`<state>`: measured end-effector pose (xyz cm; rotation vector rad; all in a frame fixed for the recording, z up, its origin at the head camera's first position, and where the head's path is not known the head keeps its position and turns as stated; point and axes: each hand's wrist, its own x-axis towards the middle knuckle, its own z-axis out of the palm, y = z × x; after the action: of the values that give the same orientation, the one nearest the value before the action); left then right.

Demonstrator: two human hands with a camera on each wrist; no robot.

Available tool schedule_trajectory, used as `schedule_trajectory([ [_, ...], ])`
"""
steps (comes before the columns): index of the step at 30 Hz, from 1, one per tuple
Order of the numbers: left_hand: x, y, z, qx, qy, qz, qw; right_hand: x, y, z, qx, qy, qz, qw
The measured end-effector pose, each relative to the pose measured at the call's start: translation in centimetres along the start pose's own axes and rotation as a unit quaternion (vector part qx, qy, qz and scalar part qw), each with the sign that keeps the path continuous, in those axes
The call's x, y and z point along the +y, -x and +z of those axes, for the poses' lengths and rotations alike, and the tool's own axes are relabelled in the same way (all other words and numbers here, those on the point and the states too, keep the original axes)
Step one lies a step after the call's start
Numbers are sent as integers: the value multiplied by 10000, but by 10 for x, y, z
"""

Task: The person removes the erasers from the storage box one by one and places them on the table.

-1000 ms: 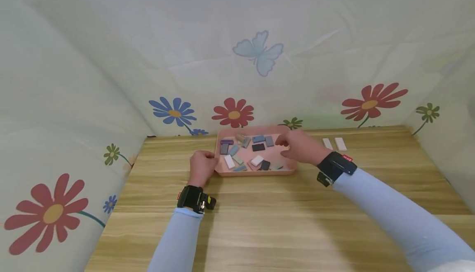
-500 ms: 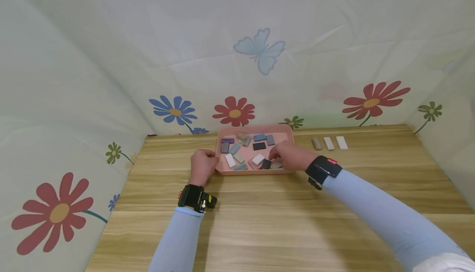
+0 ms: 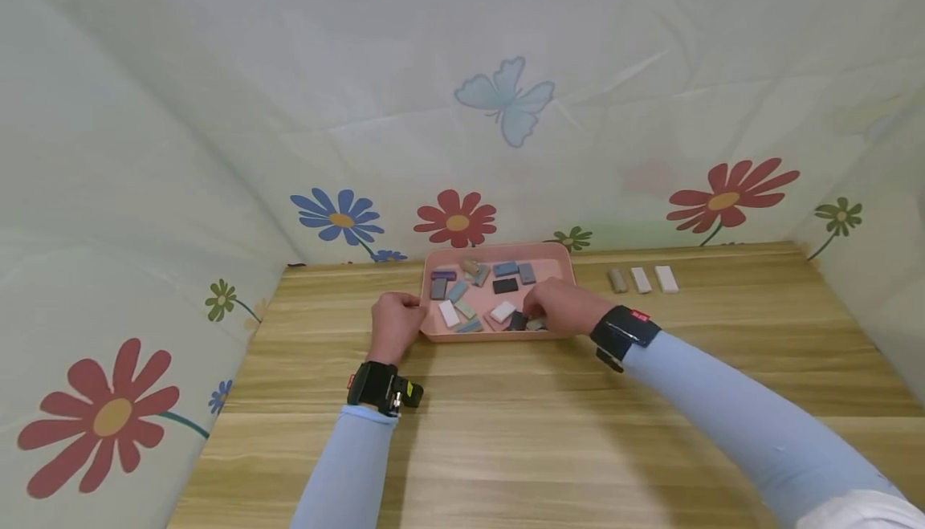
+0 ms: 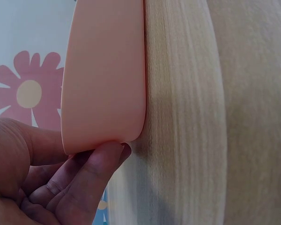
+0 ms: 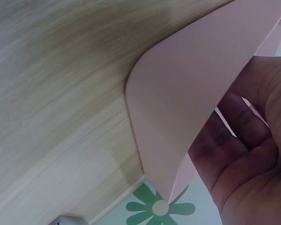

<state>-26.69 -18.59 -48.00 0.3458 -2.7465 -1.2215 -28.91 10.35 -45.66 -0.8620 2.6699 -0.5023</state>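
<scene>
A shallow pink tray (image 3: 499, 336) holds several small rectangular blocks in blue, grey, green, white, black and purple. My left hand (image 3: 395, 325) pinches the tray's near left corner; in the left wrist view its thumb and fingers (image 4: 91, 183) are bent around the pink wall. My right hand (image 3: 567, 306) reaches over the tray's right side, fingers pointing down inside it. Close to its fingertips lie a dark block (image 3: 518, 321) and a pale green block (image 3: 536, 324). In the right wrist view the tray wall hides the fingertips, so I cannot tell whether they grip a block.
On the wooden table (image 3: 491, 433), right of the tray, a tan block (image 3: 617, 280) and two white blocks, the nearer one (image 3: 641, 279) and the outer one (image 3: 666, 278), lie in a row. Flower-printed sheeting (image 3: 607, 152) rises behind the table and at both sides.
My right hand has moved left and lower into the tray, uncovering the tan block on the table. In the last half second it has barely shifted. The left hand stays at the tray corner.
</scene>
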Motion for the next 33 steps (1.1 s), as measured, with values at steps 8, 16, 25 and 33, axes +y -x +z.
schedule_trajectory([
  [8, -1, 0, 0, -10, 28, 57, 10000, 8, 0, 0, 124, 207, 590, 9980],
  [16, -1, 0, 0, 10, -5, 21, 10000, 8, -8, 6, 261, 507, 381, 9976],
  [25, 0, 1, 3, 17, -45, 9, 10000, 14, -2, 4, 474, 105, 259, 9985],
  [33, -3, 1, 3, 61, -43, 39, 10000, 23, 16, -32, 941, -346, 476, 9938],
])
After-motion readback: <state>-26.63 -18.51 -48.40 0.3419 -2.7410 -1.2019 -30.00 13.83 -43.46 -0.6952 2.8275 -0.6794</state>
